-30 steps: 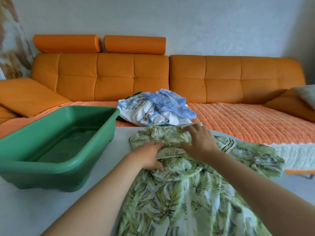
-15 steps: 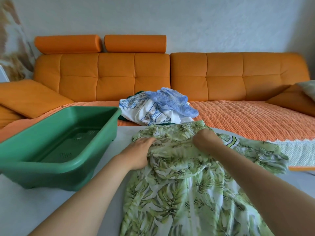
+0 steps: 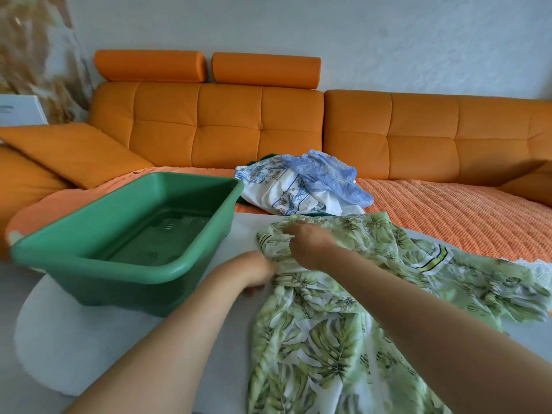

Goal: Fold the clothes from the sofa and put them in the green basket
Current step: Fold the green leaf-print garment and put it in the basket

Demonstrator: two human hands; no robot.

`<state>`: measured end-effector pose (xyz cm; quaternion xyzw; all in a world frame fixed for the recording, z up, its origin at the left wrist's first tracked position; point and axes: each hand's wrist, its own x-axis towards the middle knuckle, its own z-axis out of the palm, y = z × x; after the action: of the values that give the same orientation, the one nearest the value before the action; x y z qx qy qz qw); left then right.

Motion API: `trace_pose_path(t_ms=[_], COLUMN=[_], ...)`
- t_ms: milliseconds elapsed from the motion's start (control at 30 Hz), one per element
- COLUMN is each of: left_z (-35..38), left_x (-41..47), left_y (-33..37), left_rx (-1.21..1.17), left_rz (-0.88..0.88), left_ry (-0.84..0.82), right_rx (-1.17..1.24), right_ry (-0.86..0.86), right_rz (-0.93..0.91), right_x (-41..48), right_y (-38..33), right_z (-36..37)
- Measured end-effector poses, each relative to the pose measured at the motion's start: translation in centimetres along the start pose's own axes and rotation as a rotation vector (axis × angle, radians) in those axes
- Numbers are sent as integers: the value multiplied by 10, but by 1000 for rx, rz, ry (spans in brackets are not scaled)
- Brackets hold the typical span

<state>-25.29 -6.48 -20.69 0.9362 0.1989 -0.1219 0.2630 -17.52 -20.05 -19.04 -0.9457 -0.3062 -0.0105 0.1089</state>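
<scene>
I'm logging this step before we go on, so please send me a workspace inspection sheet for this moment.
Surface: white table, carrying the garment and the basket.
Job's things: leaf-print garment spread unfolded on the table; green basket at left, no clothes inside; pile of clothes waiting on the orange sofa.
Clutter: nothing seen.
Hands: right hand pinches the garment's top edge; left hand at its left edge, grip too blurred to tell.
Cables: nothing seen.
Surroundings: cushion on the sofa, pale wall behind.

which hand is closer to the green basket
Left. The left hand is at the dress's edge, just right of the basket; the right hand lies farther right, on the dress.
</scene>
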Motion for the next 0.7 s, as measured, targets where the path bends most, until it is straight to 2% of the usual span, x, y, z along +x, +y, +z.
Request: trace_pose_path(t_ms=[100, 233, 300, 433, 500, 600, 700], left_z=[1, -1, -1, -13, -18, -19, -14], left_x=[-3, -2, 0, 4, 8, 12, 10], left_y=[0, -6, -8, -5, -6, -12, -13], left_rx=[12, -16, -20, 95, 118, 87, 243], left_rz=[40, 115, 101, 36, -12, -43, -60], left_ry=[-67, -60, -64, -37, 6, 26, 28], right_rx=[-131, -258, -175, 77, 135, 214, 307], right_ry=[-84, -186, -123, 174, 227, 204, 21], right_rz=[14, 99, 137, 320, 353, 315, 225], right_x=[34, 65, 78, 102, 110, 112, 102], right_y=[-18, -26, -26, -17, -12, -12, -14], right_z=[10, 19, 19, 5, 1, 5, 15])
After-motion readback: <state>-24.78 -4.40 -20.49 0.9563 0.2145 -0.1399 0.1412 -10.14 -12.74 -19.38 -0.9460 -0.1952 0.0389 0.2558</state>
